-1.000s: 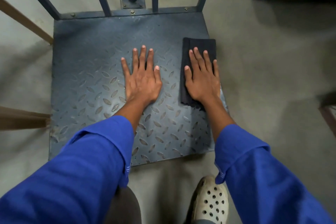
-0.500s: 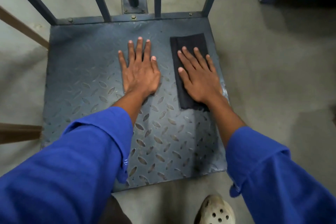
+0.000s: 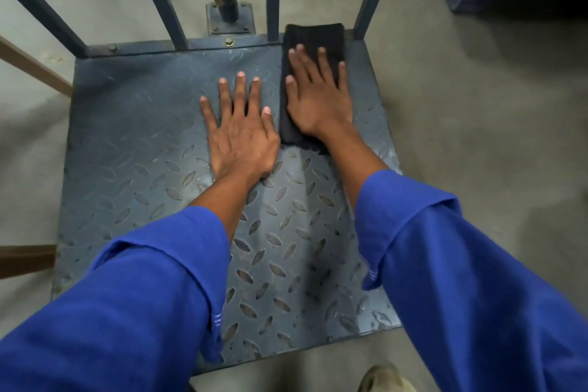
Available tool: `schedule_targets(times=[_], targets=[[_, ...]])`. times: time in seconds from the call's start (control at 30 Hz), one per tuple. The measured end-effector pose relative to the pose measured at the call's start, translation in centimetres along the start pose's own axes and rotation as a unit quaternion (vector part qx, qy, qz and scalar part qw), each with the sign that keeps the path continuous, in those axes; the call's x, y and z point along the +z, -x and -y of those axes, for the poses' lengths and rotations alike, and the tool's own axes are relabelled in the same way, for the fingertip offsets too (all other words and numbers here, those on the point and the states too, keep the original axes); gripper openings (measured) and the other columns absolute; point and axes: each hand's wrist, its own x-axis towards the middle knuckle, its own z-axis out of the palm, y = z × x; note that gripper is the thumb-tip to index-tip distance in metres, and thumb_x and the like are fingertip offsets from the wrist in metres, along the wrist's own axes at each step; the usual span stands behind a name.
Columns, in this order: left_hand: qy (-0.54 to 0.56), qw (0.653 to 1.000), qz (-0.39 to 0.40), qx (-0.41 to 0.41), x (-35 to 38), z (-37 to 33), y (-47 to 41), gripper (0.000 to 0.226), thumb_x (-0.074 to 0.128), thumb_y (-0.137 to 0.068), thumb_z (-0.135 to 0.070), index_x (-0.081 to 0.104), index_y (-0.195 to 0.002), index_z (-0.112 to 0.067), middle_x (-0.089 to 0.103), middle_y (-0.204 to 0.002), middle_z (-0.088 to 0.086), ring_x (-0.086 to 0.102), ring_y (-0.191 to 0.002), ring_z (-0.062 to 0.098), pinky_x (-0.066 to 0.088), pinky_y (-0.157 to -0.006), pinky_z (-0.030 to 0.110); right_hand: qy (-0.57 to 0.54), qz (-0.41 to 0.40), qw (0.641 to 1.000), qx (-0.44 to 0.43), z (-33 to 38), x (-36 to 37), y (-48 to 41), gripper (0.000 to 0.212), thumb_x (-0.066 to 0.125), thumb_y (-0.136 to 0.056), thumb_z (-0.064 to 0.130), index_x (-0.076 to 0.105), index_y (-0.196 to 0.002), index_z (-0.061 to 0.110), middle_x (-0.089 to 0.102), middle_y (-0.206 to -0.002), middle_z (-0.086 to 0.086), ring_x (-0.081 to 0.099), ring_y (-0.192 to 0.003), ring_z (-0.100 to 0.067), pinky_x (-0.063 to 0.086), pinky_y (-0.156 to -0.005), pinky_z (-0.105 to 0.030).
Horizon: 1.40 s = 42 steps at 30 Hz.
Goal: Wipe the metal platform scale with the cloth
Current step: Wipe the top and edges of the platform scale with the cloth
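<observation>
We are pressing the cloth (image 3: 318, 35) flat under our straight-fingered right hand (image 3: 318, 102), upper right of the scale (image 3: 133, 124). Our left hand (image 3: 241, 140) is lying flat mid-frame, holding nothing. We are guessing most of the plate is awaiting wiping.

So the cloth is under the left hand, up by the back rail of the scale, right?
No. In the head view the cloth is under the right hand, up by the back rail of the scale. The left hand lies flat on the bare metal beside it.
</observation>
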Motion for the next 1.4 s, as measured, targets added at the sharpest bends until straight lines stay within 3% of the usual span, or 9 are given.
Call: schedule_targets(times=[0.1,0.27,0.47,0.6,0.77,0.9,1.07,1.2,1.4], targets=[[0.003,1.000,0.001,0.000,-0.1,0.0,0.0,0.063,0.009,-0.112,-0.046,0.002,-0.171,-0.026,-0.006,-0.179,0.001,-0.012,-0.165,0.028,-0.004,-0.130,0.062,0.028,0.011,0.994,-0.106,-3.0,-0.4,1.0,0.058,0.018,-0.111,0.048,0.013,-0.167,0.034,0.011,-0.174,0.015,0.003,-0.162,-0.018,-0.001,-0.130,-0.051],[-0.003,1.000,-0.005,-0.003,0.2,0.0,-0.1,0.063,0.008,-0.112,-0.046,0.001,-0.171,-0.025,-0.007,-0.179,0.002,-0.012,-0.164,0.029,-0.005,-0.130,0.062,0.008,-0.023,0.996,0.089,-4.5,-0.6,-0.8,0.059,0.015,-0.110,0.047,0.007,-0.168,0.033,0.002,-0.175,0.014,-0.005,-0.162,-0.022,-0.005,-0.129,-0.056],[-0.002,1.000,-0.003,0.001,0.0,0.1,0.0,0.063,0.009,-0.112,-0.045,0.001,-0.171,-0.025,-0.006,-0.179,0.001,-0.011,-0.165,0.029,-0.003,-0.130,0.062,0.016,0.007,0.997,-0.076,-2.1,0.2,2.9,0.059,0.013,-0.111,0.047,0.010,-0.168,0.033,0.007,-0.175,0.014,-0.003,-0.162,-0.020,-0.001,-0.130,-0.054],[-0.008,1.000,-0.004,-0.002,0.2,0.1,0.0,0.063,0.008,-0.112,-0.046,0.000,-0.171,-0.025,-0.007,-0.179,0.002,-0.011,-0.164,0.030,-0.005,-0.130,0.062,-0.002,-0.034,0.995,0.091,-5.0,-0.2,4.9,0.059,0.013,-0.110,0.047,0.009,-0.167,0.033,0.004,-0.175,0.013,-0.004,-0.162,-0.021,-0.001,-0.130,-0.055],[-0.005,1.000,-0.003,-0.001,0.0,0.1,0.1,0.063,0.008,-0.112,-0.045,0.001,-0.171,-0.024,-0.006,-0.179,0.002,-0.011,-0.165,0.030,-0.004,-0.130,0.062,0.014,-0.017,0.998,-0.053,-4.1,0.3,8.1,0.058,0.015,-0.111,0.045,0.014,-0.167,0.034,0.012,-0.174,0.014,0.002,-0.162,-0.020,0.002,-0.130,-0.053],[-0.007,1.000,0.002,-0.005,0.1,0.1,0.0,0.063,0.008,-0.112,-0.046,-0.001,-0.171,-0.024,-0.008,-0.179,0.002,-0.012,-0.164,0.030,-0.004,-0.130,0.062,-0.005,-0.028,0.994,0.104,-5.3,-0.7,4.3,0.059,0.015,-0.110,0.045,0.008,-0.168,0.033,0.003,-0.175,0.014,-0.004,-0.162,-0.021,0.000,-0.130,-0.056],[0.004,1.000,0.001,0.001,-0.3,0.0,0.1,0.062,0.011,-0.112,-0.043,0.001,-0.171,-0.025,-0.006,-0.179,0.001,-0.012,-0.164,0.029,-0.005,-0.130,0.062,0.018,-0.014,0.997,-0.079,-2.1,0.6,6.4,0.057,0.016,-0.111,0.043,0.013,-0.167,0.032,0.011,-0.174,0.014,0.003,-0.162,-0.020,0.000,-0.130,-0.053],[-0.001,1.000,0.003,0.004,-0.1,0.2,0.2,0.063,0.009,-0.112,-0.045,0.000,-0.171,-0.024,-0.006,-0.179,0.002,-0.012,-0.164,0.030,-0.005,-0.130,0.062,0.005,-0.041,0.996,0.082,-5.2,-0.6,5.2,0.058,0.016,-0.110,0.043,0.012,-0.167,0.033,0.008,-0.175,0.014,0.001,-0.162,-0.020,0.002,-0.130,-0.055],[0.012,1.000,0.002,0.019,0.0,0.3,2.5,0.063,0.007,-0.112,-0.045,0.000,-0.171,-0.022,-0.007,-0.179,0.004,-0.012,-0.165,0.026,-0.004,-0.132,0.056,0.019,-0.041,0.998,-0.034,-5.4,0.3,10.0,0.056,0.017,-0.111,0.043,0.015,-0.167,0.034,0.013,-0.174,0.016,0.004,-0.162,-0.018,0.005,-0.130,-0.052]])
